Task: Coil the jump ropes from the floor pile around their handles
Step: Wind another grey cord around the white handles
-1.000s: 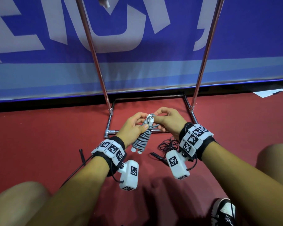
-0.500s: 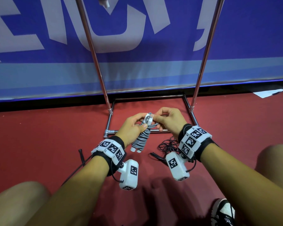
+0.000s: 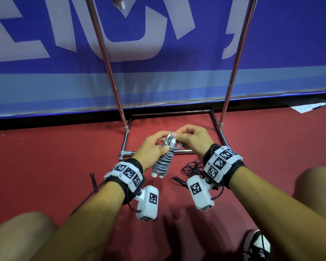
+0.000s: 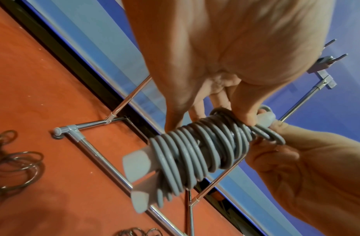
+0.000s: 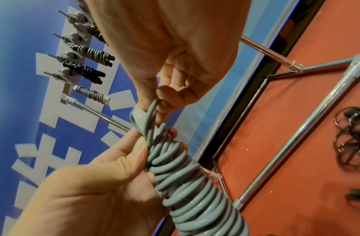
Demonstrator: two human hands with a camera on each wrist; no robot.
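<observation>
A grey jump rope point(image 3: 161, 162) is wound in tight coils round its two pale handles, whose ends point(image 3: 157, 175) poke out below. My left hand point(image 3: 152, 147) grips the top of the bundle point(image 4: 197, 153), thumb pressed on the coils. My right hand point(image 3: 191, 139) pinches the last grey loop point(image 5: 153, 110) at the handles' upper tips point(image 3: 171, 137). A loose black jump rope point(image 3: 193, 167) lies tangled on the red floor under my right wrist.
A chrome rack base point(image 3: 175, 150) frames the floor just beyond my hands, with two uprights point(image 3: 109, 72) rising against a blue banner. Several coiled ropes point(image 5: 90, 71) hang on the rack above. A black cord point(image 3: 92, 182) runs at left. My knees and a shoe point(image 3: 256, 245) are near.
Both hands with the grey bundle have lifted slightly and shifted; my right fingers have worked the end loop closer against the handle tips. The black rope has not moved.
</observation>
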